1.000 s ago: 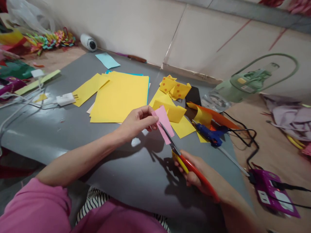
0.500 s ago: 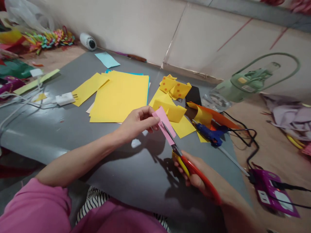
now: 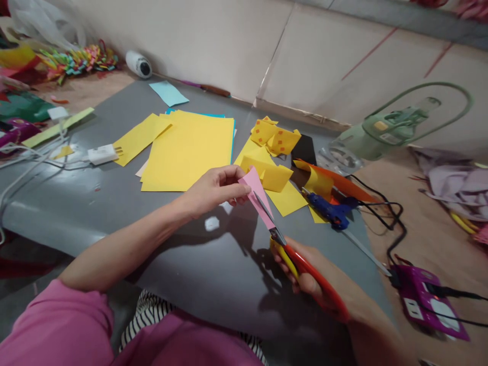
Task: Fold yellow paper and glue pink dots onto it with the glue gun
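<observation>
Between thumb and fingers, my left hand [image 3: 217, 190] pinches the upper end of a small strip of pink paper [image 3: 254, 184]. My right hand [image 3: 305, 269] is wrapped round the red and yellow handles of a pair of scissors [image 3: 280, 239]. The scissor blades lie along the pink paper, pointing up toward my left fingertips. Just beyond the paper sit folded yellow paper pieces [image 3: 278, 177], and behind them more yellow pieces with orange dots [image 3: 280, 140]. A stack of yellow sheets [image 3: 190, 152] lies to the left of my hands.
On the right lie a blue glue gun [image 3: 331, 211], an orange sheet [image 3: 346, 180] and a purple power strip [image 3: 427, 300] with black cables. A green lantern-like device [image 3: 389, 127] stands by the wall. A white plug [image 3: 102, 154] with cords is on the left; a light blue paper [image 3: 169, 93] lies farther back.
The pink paper looks narrower on its right side along the blades, and its lower end has shifted. Both hands stay almost in place.
</observation>
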